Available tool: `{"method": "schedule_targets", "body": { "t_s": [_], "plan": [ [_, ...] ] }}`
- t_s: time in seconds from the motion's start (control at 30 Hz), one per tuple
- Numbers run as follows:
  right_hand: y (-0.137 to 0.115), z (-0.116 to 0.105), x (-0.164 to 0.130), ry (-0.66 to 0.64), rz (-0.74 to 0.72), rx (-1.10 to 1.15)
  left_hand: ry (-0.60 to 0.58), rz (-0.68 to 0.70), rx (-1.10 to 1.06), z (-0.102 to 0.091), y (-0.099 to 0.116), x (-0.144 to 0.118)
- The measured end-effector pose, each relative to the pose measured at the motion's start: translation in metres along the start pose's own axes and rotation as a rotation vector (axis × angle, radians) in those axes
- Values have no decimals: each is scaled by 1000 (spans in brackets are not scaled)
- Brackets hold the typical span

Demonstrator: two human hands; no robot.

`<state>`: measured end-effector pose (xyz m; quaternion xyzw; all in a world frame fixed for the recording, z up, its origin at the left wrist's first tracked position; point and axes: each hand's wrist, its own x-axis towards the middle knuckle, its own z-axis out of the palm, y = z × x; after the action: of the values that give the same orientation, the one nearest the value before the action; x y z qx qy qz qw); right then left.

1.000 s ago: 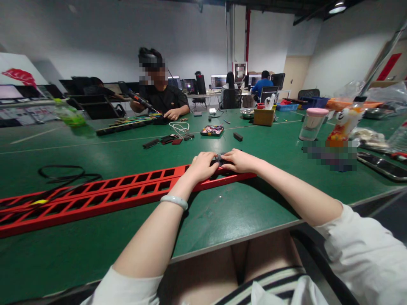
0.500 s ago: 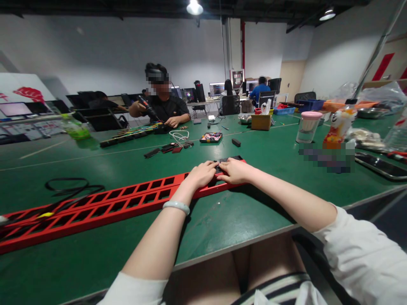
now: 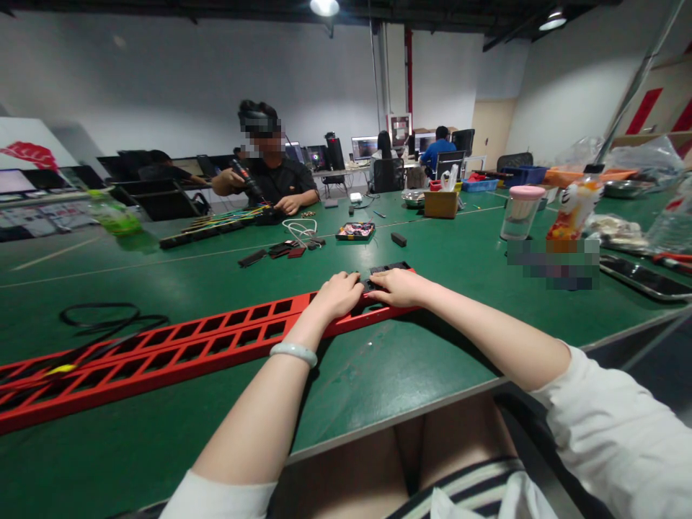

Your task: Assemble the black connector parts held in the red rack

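A long red slotted frame [image 3: 238,339] lies across the green table, two rows of rectangular openings along it. Black plastic parts [image 3: 390,268] sit in its right end, partly under my fingers. My left hand [image 3: 340,294], with a pale bracelet at the wrist, bends over the frame there, fingertips on a black part. From the right, my right hand [image 3: 398,286] grips the same spot, thumb on the near side and fingers on top. A small gap separates the two hands' fingertips. What lies beneath the fingers is hidden.
A black cable [image 3: 102,317] with a yellow tie crosses the frame's left. Beyond lie dark red and black pieces [image 3: 281,250], a small tray [image 3: 355,231] and a black block [image 3: 398,238]. A lidded cup [image 3: 522,214] and phone [image 3: 646,277] stand right. A co-worker [image 3: 281,176] holds a tool opposite.
My left fingertips have drawn back left from my right fingers, leaving a gap over the black part. The view has shifted slightly; the frame stays in place on the table.
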<state>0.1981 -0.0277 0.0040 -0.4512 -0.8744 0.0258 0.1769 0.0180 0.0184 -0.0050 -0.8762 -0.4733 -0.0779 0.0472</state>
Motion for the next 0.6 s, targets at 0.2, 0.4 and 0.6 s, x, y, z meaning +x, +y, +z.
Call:
{"method": "schedule_targets", "body": {
  "t_s": [0.2,0.4,0.6],
  "plan": [
    [5,7,0,154,65,26,225,162,-44,-7,9,-9],
    [19,15,7,402,82,237,268,356,-139,-15,29,-17],
    [30,13,10,500,71,397,194,341,-191,-19,45,-22]
  ]
}}
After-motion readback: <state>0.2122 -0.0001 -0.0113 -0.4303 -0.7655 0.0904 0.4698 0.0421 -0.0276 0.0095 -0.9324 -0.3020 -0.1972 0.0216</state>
